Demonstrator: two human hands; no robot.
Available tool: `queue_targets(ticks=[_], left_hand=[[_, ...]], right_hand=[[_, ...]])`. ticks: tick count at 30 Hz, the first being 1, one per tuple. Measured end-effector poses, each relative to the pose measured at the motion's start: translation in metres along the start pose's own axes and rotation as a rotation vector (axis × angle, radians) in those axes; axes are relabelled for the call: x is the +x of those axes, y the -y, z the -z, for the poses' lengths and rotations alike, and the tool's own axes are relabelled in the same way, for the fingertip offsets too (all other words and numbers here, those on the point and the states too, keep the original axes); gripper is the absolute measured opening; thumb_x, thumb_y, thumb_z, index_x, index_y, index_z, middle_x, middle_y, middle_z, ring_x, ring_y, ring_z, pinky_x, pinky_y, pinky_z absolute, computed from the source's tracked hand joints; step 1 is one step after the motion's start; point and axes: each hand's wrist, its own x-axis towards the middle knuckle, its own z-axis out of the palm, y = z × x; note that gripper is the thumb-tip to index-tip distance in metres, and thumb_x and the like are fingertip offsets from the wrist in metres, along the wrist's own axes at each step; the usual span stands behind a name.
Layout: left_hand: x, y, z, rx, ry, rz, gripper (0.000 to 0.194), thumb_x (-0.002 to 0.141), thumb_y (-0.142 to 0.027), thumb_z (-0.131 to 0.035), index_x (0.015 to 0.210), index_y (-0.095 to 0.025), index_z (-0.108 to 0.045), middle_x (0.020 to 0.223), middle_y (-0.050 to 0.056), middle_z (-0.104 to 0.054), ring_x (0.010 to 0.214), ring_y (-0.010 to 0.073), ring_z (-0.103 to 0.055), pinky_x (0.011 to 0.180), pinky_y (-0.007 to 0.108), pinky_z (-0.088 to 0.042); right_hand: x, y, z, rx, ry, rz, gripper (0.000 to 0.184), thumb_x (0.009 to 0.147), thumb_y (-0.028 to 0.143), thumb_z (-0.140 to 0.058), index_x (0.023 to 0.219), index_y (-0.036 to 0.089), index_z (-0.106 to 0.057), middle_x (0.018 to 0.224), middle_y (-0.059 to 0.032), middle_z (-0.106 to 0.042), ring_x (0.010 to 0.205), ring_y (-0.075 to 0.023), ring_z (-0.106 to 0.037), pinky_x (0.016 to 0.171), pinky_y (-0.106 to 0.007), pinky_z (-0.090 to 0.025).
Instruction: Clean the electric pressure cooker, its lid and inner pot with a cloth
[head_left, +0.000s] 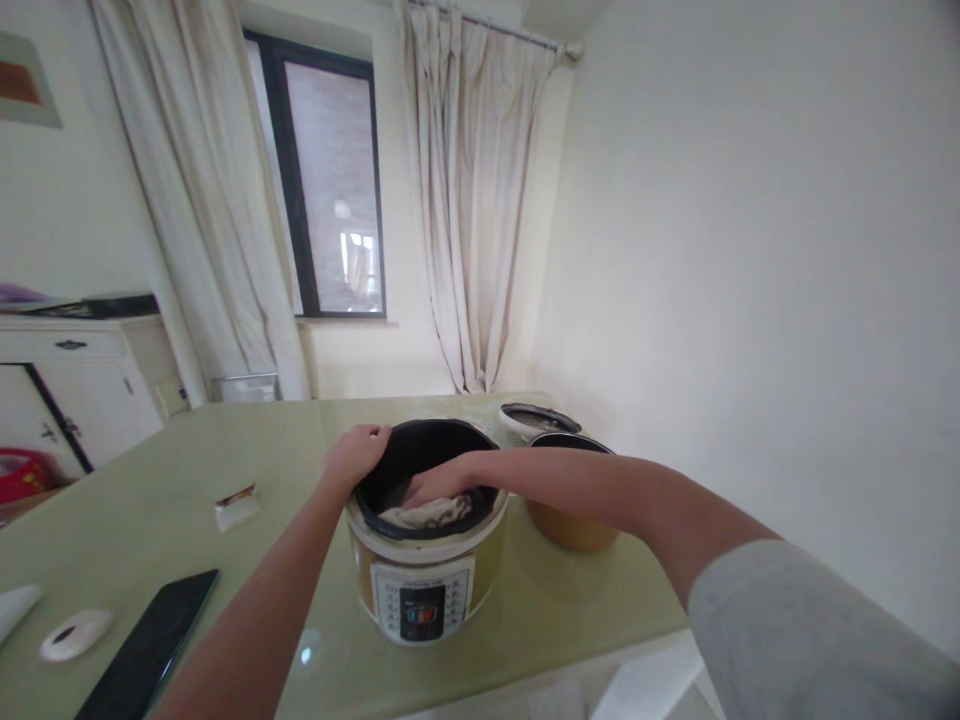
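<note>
Far left, at 9 o'clock: white cabinet point(82, 385) against the wall, dark item on top, red thing point(21, 475) low beside it. Curtain point(202, 200) hangs left of the window point(330, 180), a second curtain point(472, 200) right of it.

Pale green desk point(225, 440) fills the lower half. On it at 8 o'clock: white oval gadget point(75, 634), black phone point(150, 645) lying flat just right of it, both apart from the cooker. Small white packet with brown edge point(237, 505) sits further back, at 9 o'clock of the cooker.

Left hand point(356, 455): arm comes up from 6 o'clock, fingers curled over the cooker's black rim at its 10 o'clock edge, gripping the rim.

Electric pressure cooker point(427, 570) stands centre desk, lid off, control panel facing the camera. Dark opening up top, white cloth point(427, 515) inside.

Right hand point(435, 485): arm crosses in from 4 o'clock, grey sleeve point(810, 640) at bottom right. Hand is down inside the cooker, resting on the cloth; fingers partly hidden by the rim, cannot tell whether they pinch the cloth or just press it.

Behind the right forearm, at 2 o'clock of the cooker: brown inner pot point(570, 525) on the desk, just beside the cooker. Further back, round lid point(536, 418) lies flat, near the pot. Bare white wall at 3 o'clock.
</note>
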Motion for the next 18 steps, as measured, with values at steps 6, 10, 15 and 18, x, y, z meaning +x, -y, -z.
queue_targets(ticks=[6, 10, 15, 18], left_hand=[[-0.003, -0.002, 0.0, 0.007, -0.023, 0.002, 0.055, 0.101, -0.045, -0.036, 0.111, -0.019, -0.083, 0.124, 0.017, -0.08, 0.115, 0.0324, -0.075, 0.097, 0.038, -0.055], [-0.005, -0.003, 0.002, 0.01, -0.027, 0.011, 0.055, 0.101, -0.046, -0.036, 0.116, -0.019, -0.082, 0.124, 0.017, -0.079, 0.115, 0.0335, -0.075, 0.097, 0.039, -0.055], [-0.005, -0.004, 0.002, 0.003, -0.02, 0.005, 0.053, 0.101, -0.044, -0.037, 0.112, -0.019, -0.082, 0.123, 0.017, -0.08, 0.116, 0.034, -0.074, 0.097, 0.039, -0.054], [-0.004, -0.003, 0.002, -0.002, -0.014, 0.004, 0.054, 0.1, -0.045, -0.038, 0.111, -0.018, -0.082, 0.123, 0.017, -0.08, 0.116, 0.0342, -0.074, 0.098, 0.039, -0.054]], right_hand=[[0.023, 0.042, -0.011, 0.216, -0.377, -0.21, 0.052, 0.095, 0.042, -0.062, 0.139, 0.015, -0.065, 0.137, -0.0186, -0.07, 0.119, -0.0327, -0.071, 0.099, -0.042, -0.056], [-0.001, 0.03, -0.009, 0.511, -0.036, -0.066, 0.036, 0.101, 0.037, -0.054, 0.126, 0.019, -0.072, 0.125, -0.0077, -0.077, 0.11, -0.023, -0.073, 0.094, -0.034, -0.058], [-0.036, -0.011, 0.02, 0.044, 0.262, 0.004, 0.025, 0.09, 0.031, -0.072, 0.11, 0.02, -0.081, 0.102, 0.0003, -0.08, 0.104, -0.023, -0.073, 0.091, -0.03, -0.055], [-0.03, -0.019, 0.032, -0.603, 0.211, 0.023, 0.026, 0.079, 0.02, -0.079, 0.104, 0.022, -0.083, 0.098, -0.0044, -0.081, 0.094, -0.0265, -0.074, 0.081, -0.033, -0.055]])
